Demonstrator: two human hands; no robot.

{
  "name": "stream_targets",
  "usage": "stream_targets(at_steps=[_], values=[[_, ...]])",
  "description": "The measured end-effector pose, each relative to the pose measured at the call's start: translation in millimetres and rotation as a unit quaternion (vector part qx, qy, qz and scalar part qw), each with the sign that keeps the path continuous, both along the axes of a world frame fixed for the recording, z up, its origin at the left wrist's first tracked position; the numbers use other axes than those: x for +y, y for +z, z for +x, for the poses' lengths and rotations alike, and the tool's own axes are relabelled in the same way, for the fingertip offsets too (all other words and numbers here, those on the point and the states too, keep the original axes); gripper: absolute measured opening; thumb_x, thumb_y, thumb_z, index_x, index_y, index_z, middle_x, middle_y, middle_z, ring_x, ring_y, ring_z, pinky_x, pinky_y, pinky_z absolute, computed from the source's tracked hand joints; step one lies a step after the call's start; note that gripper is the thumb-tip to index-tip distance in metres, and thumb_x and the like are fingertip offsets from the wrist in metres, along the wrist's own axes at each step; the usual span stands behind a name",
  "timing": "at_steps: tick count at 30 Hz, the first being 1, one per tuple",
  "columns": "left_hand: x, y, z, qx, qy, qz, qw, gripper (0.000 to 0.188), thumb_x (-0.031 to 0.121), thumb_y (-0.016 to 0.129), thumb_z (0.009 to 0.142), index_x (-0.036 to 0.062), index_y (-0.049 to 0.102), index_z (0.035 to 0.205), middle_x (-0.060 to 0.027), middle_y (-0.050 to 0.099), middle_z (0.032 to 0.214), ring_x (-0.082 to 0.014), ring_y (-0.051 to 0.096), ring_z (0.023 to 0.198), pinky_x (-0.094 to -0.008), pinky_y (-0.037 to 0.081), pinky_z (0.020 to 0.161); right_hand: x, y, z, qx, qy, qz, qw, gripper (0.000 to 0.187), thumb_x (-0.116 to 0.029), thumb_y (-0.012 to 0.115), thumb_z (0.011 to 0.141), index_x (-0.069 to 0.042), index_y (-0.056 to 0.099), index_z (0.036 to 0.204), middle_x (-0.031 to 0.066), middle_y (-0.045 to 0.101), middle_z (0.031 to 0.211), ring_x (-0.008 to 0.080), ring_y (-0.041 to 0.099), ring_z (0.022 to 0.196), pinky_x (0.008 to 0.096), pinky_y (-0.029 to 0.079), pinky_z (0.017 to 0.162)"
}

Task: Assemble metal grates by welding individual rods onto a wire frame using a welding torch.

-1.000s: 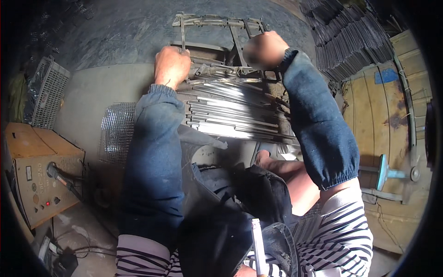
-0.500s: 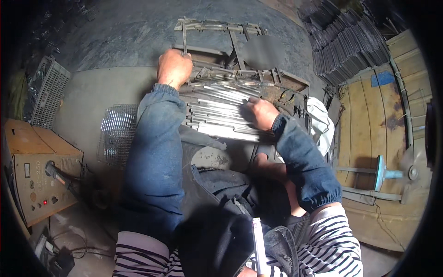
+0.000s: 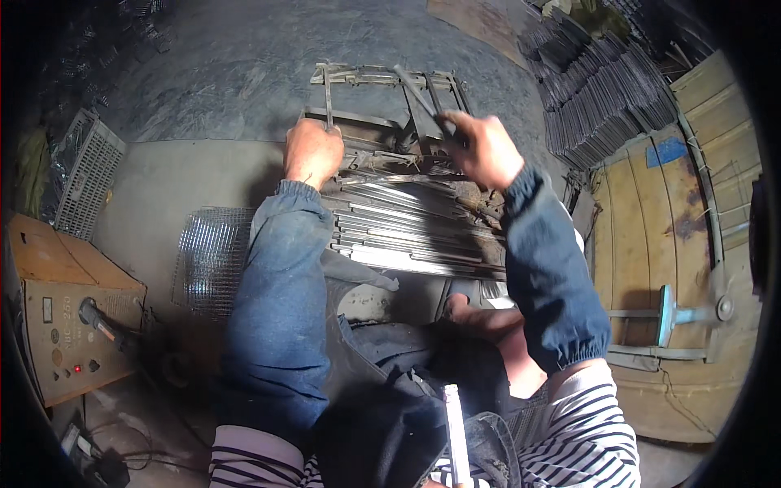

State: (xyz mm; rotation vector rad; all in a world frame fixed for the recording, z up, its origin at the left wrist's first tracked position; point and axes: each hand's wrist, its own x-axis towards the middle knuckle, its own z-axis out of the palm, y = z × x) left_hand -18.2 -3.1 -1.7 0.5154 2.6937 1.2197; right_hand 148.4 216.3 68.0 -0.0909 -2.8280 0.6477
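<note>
A grey workshop floor (image 3: 163, 183) spread behind the work, with a boxy tan machine (image 3: 81, 317) between 8 and 9 o'clock and a stack of dark sheets (image 3: 610, 98) at 2 o'clock. A dark metal frame (image 3: 354, 117) lay at 12 o'clock, just beyond shiny metal strips (image 3: 407, 232) near the centre. At 11 o'clock, the left hand (image 3: 314, 153) was clenched around a narrow bar (image 3: 328, 93) at the frame; at 1 o'clock, the right hand (image 3: 492, 154) grasped a slim pale strip (image 3: 415, 91) slanting toward 11 o'clock.
</note>
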Motion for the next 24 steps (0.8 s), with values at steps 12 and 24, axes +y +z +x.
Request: stream_targets(at_steps=[12,24], values=[[3,1,3,-0.022,-0.001,-0.002,1.0,0.035,0.024,0.065,0.089,-0.0095,0.071,0.097,-0.0341,0.067,0.102,-0.0478,0.066,0.101,-0.0502,0.052,0.089,10,-53,-98,-0.115,-0.029,0.165,0.979,0.025,-0.024,0.075,0.078,-0.003,0.072,0.09,0.024,0.071,0.088,0.0438,0.069,0.087,0.0489,0.058,0.08],[-2,-5,-4,-0.027,-0.008,-0.017,0.999,0.035,0.026,0.064,0.089,-0.005,0.073,0.102,-0.0306,0.069,0.107,-0.0454,0.066,0.106,-0.0476,0.053,0.094,-26,-25,-33,0.003,0.07,0.035,0.997,0.019,-0.018,0.072,0.088,0.001,0.072,0.092,0.0227,0.069,0.079,0.0394,0.069,0.07,0.0416,0.057,0.065]])
